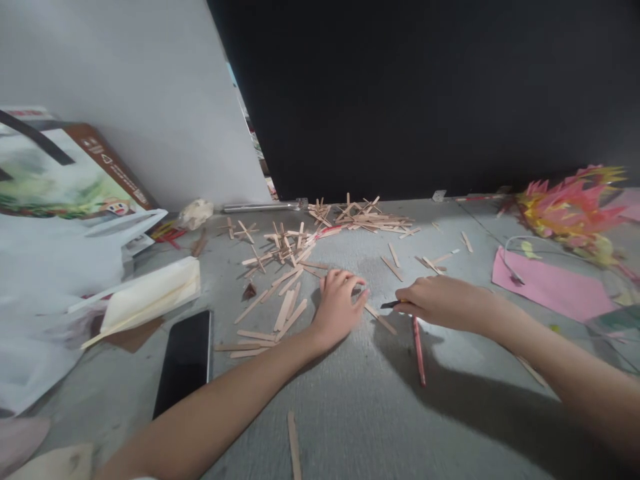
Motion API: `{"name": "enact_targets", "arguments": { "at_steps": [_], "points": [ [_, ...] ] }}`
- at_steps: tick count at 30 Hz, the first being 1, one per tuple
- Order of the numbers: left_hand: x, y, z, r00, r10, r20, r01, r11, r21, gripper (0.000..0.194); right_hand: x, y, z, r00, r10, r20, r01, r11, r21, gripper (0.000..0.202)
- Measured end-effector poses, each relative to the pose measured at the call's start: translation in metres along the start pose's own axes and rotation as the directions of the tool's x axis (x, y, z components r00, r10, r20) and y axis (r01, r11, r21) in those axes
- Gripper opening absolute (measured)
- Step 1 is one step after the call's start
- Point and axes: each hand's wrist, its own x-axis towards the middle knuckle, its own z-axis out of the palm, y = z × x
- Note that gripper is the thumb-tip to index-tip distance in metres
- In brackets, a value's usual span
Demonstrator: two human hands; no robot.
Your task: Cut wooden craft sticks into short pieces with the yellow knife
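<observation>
A flat, narrow wooden stick [382, 320], pale tan and straight-edged, lies slantwise on the grey surface [340, 420] between the two hands, its upper end towards the left hand [343, 303] and its lower end towards the person. A knife [391, 305] with a dark, slim blade points at it from the right. Room to move is widest on the person's side, where the grey surface stretches between the forearms; a red pencil [419, 353] lies just below the right hand [433, 301], and a loose heap of sticks [287, 247] crowds the far side and the left. Beyond the heap, a black panel [425, 100] closes off the back. The stick's upper end sits beside the left thumb and fingertips; those fingers are arched and curled, and whether they pinch it I cannot tell. The right fingers are closed round the knife's handle, the blade near the stick. Farther out lie a phone [185, 360] by the left forearm and pink paper [550, 283] beyond the right one.
</observation>
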Motion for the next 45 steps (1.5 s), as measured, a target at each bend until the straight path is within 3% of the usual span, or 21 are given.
{"name": "enact_targets", "arguments": {
  "at_steps": [3, 7, 16, 20, 31, 40, 45],
  "points": [
    [-0.001, -0.003, 0.003, 1.000, -0.018, 0.000, 0.018, 0.997, 0.070, 0.029, 0.005, -0.002, 0.003, 1.000, -0.010, -0.007, 0.009, 0.999, -0.040, 0.033],
    [0.002, -0.008, 0.005, 0.998, -0.050, 0.027, 0.049, 0.998, 0.043, 0.056, 0.008, -0.003, 0.009, 0.999, -0.043, -0.021, 0.041, 0.997, -0.071, 0.029],
    [0.011, -0.017, 0.003, 0.987, 0.007, 0.161, -0.007, 1.000, 0.003, 0.103, 0.009, -0.009, 0.020, 0.977, -0.165, -0.133, 0.139, 0.973, -0.186, 0.044],
    [0.014, -0.023, 0.005, 0.978, 0.027, 0.207, -0.026, 1.000, -0.009, 0.106, 0.010, -0.013, 0.022, 0.981, -0.170, -0.097, 0.150, 0.971, -0.187, 0.038],
    [0.014, -0.023, 0.006, 0.983, 0.024, 0.183, -0.025, 1.000, 0.006, 0.105, 0.011, -0.013, 0.027, 0.983, -0.161, -0.091, 0.140, 0.970, -0.200, 0.037],
    [0.011, -0.018, 0.003, 0.986, 0.011, 0.168, -0.009, 1.000, -0.014, 0.096, 0.011, -0.020, 0.026, 0.992, -0.112, -0.060, 0.098, 0.974, -0.202, 0.044],
    [0.008, -0.016, 0.005, 0.993, 0.029, 0.118, -0.031, 0.999, 0.015, 0.088, 0.009, -0.030, 0.024, 0.994, -0.104, -0.044, 0.091, 0.970, -0.226, 0.038]
  ]
}}
